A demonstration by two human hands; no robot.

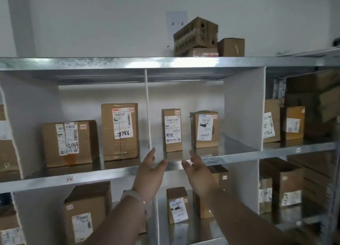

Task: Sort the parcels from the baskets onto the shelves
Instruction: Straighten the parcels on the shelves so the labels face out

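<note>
A narrow upright cardboard parcel point(172, 129) with a white label stands in the middle compartment of the metal shelf point(230, 158). My left hand point(151, 168) and my right hand point(197, 169) are raised in front of that shelf's edge, just below the parcel, palms facing each other. Their fingers are straight and hold nothing. There is a gap between both hands and the parcel. A second labelled parcel point(204, 129) stands to its right in the same compartment.
White dividers point(148, 106) split the shelf into compartments. Two larger parcels point(119, 131) stand in the left compartment. More boxes fill the right compartments, the shelf below and the top shelf point(196, 37). A paper sign point(176, 24) on the wall reads 2-2.
</note>
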